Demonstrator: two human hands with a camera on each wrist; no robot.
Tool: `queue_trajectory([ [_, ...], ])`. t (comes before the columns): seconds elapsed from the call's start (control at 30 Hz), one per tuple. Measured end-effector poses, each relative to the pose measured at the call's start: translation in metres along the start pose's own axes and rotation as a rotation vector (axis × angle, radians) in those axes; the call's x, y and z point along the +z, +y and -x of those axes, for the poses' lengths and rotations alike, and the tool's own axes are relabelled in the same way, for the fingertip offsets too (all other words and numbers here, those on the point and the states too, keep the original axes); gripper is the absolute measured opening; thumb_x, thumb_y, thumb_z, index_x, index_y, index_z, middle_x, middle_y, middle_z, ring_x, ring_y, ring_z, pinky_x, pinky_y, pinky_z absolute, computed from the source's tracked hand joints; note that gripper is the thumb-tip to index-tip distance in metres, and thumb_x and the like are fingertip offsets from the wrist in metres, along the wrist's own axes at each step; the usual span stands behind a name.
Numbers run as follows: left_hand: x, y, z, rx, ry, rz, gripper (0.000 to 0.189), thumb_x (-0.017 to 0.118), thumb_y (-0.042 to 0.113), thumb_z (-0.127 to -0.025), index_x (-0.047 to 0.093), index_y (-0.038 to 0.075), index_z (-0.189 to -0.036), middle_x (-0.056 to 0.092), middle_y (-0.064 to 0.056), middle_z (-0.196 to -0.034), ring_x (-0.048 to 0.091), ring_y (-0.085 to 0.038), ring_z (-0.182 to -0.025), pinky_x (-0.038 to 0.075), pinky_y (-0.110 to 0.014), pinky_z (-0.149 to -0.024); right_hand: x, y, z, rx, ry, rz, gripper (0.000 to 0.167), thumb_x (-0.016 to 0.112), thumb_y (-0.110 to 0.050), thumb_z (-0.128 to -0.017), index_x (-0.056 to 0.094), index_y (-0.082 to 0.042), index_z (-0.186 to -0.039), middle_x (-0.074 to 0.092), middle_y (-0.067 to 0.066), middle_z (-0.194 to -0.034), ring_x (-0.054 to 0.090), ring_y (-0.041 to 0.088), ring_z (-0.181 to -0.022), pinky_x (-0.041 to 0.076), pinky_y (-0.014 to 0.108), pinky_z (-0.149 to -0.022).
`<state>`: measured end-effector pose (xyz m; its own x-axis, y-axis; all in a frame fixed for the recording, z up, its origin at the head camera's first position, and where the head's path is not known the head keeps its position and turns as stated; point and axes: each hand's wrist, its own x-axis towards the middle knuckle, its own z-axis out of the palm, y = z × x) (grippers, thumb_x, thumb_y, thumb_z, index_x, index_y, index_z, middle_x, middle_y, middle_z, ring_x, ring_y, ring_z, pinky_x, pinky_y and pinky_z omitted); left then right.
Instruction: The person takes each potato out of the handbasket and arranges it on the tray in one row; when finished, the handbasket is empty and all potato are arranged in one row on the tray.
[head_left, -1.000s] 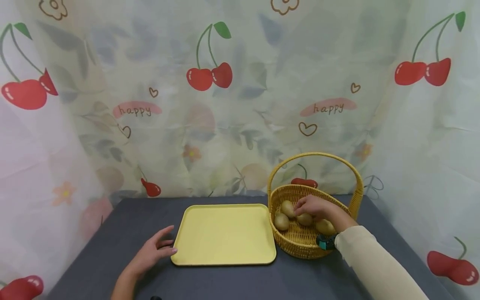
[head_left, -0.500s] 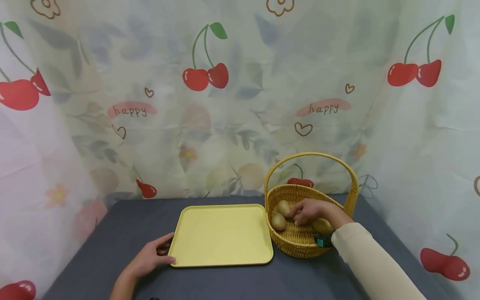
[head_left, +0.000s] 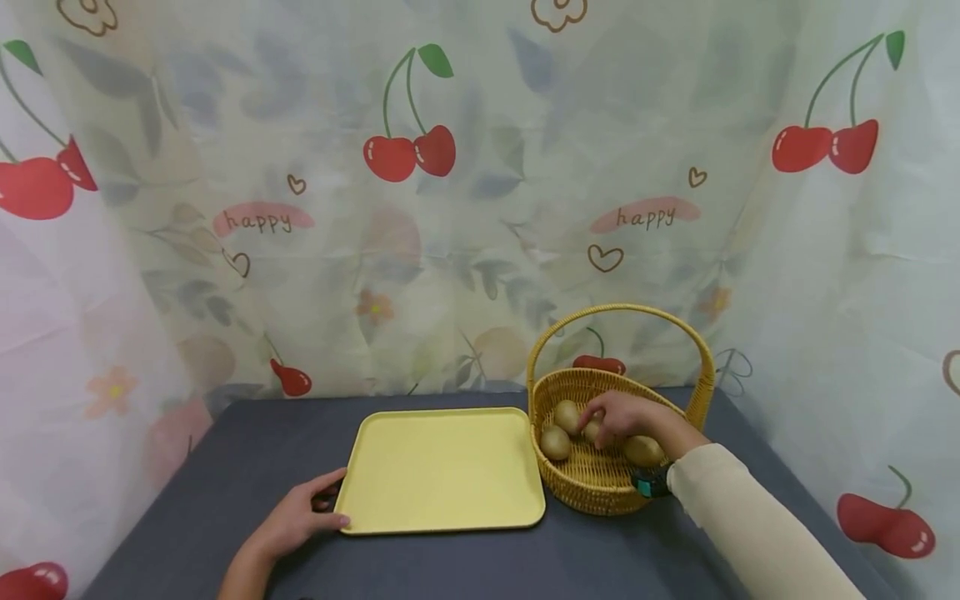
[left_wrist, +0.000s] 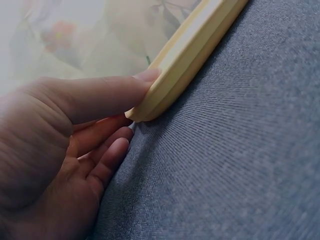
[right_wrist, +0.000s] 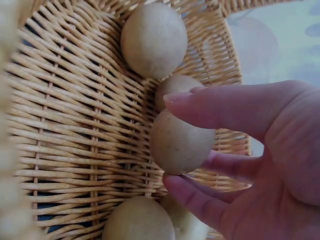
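In the head view, my left hand (head_left: pixel 296 517) is at the left edge of a yellow rectangular tray (head_left: pixel 442 471). The left wrist view has its thumb (left_wrist: pixel 115 95) on the tray's rim, the other fingers curled by the underside. My right hand (head_left: pixel 622 412) reaches into a wicker basket (head_left: pixel 600 502) with a tall arched handle. It holds a round, pale brown potato (right_wrist: pixel 180 145) between the thumb above and the fingers below, as the right wrist view shows. Several more potatoes (right_wrist: pixel 154 40) lie around it, partly hidden by the hand.
A dark grey cloth (head_left: pixel 442 571) covers the table. The basket stands right beside the tray's right edge. Behind both hangs a curtain (head_left: pixel 480 333) with printed cherries, enclosing the table at the back and sides.
My left hand has come from just beside the tray to take its left rim. Inside the basket, my right hand has lowered its fingers around a potato. The head view has shifted slightly.
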<state>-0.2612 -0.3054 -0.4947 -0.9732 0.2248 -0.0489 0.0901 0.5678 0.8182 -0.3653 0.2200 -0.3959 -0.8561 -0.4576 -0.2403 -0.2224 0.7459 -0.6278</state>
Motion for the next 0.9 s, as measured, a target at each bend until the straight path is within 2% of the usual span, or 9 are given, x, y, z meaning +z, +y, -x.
queue_trajectory([
  [0.2,-0.002,0.002,-0.002,-0.010,0.003,-0.009,0.081,0.082,0.023,-0.080,0.041,-0.007,-0.143,0.054,-0.026,-0.131,0.057,-0.032,-0.108,0.046,-0.043,-0.086,-0.001,-0.007,0.005,-0.076,0.094,0.075,0.037,0.078,0.006,-0.071,0.071,-0.008,-0.105,0.061,0.008,-0.107,0.052,0.023,-0.084,0.043,0.033,-0.067],
  [0.37,-0.001,0.002,-0.001,-0.028,0.002,-0.008,0.082,0.082,0.025,-0.080,0.042,-0.006,-0.144,0.052,-0.026,-0.134,0.057,-0.032,-0.108,0.046,-0.044,-0.086,0.003,-0.015,0.019,-0.179,0.160,0.060,0.034,0.075,0.010,-0.074,0.070,-0.008,-0.103,0.062,0.008,-0.111,0.055,0.025,-0.090,0.046,0.036,-0.069],
  [0.57,0.001,0.002,0.000,-0.054,0.008,-0.004,0.083,0.082,0.028,-0.079,0.043,-0.004,-0.144,0.051,-0.026,-0.136,0.055,-0.030,-0.108,0.045,-0.045,-0.087,0.011,-0.024,0.036,-0.255,0.223,-0.011,0.033,0.074,0.009,-0.078,0.069,-0.010,-0.105,0.055,0.011,-0.118,0.055,0.029,-0.101,0.049,0.038,-0.075],
  [0.77,0.001,0.003,0.000,-0.053,0.007,-0.002,0.082,0.081,0.028,-0.080,0.043,-0.004,-0.144,0.051,-0.025,-0.136,0.056,-0.031,-0.109,0.044,-0.047,-0.089,0.021,-0.032,0.052,-0.328,0.269,-0.029,0.029,0.073,0.000,-0.084,0.068,-0.011,-0.110,0.052,0.009,-0.113,0.054,0.032,-0.100,0.047,0.043,-0.080],
  [0.9,0.000,0.004,0.000,-0.059,0.006,-0.007,0.081,0.082,0.027,-0.080,0.043,-0.005,-0.144,0.054,-0.024,-0.132,0.056,-0.030,-0.107,0.045,-0.047,-0.088,0.030,-0.040,0.060,-0.384,0.246,-0.061,0.028,0.072,-0.002,-0.086,0.067,-0.012,-0.111,0.050,0.007,-0.111,0.052,0.029,-0.099,0.047,0.045,-0.081],
])
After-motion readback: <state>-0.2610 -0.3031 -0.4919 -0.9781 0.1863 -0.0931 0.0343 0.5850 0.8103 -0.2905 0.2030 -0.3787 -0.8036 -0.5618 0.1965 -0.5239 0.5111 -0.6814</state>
